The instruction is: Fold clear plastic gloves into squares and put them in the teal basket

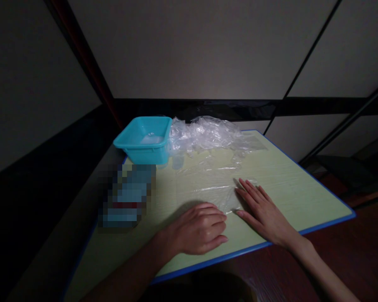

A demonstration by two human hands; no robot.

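A clear plastic bag (204, 180) lies spread flat on the table in front of me. My left hand (201, 228) rests at its near edge with the fingers curled under and pressed together. What is under those fingers, if anything, is hidden. My right hand (260, 209) lies flat with fingers stretched out, its fingertips touching the right edge of the bag. Behind the bag is a crumpled heap of clear plastic bags (211, 133).
A turquoise plastic basin (146, 153) stands at the back left, with something whitish inside. In front of it lies a blurred-out bluish object (130, 195). The pale yellow-green table (296, 188) has a blue edge. Light panels rise behind it.
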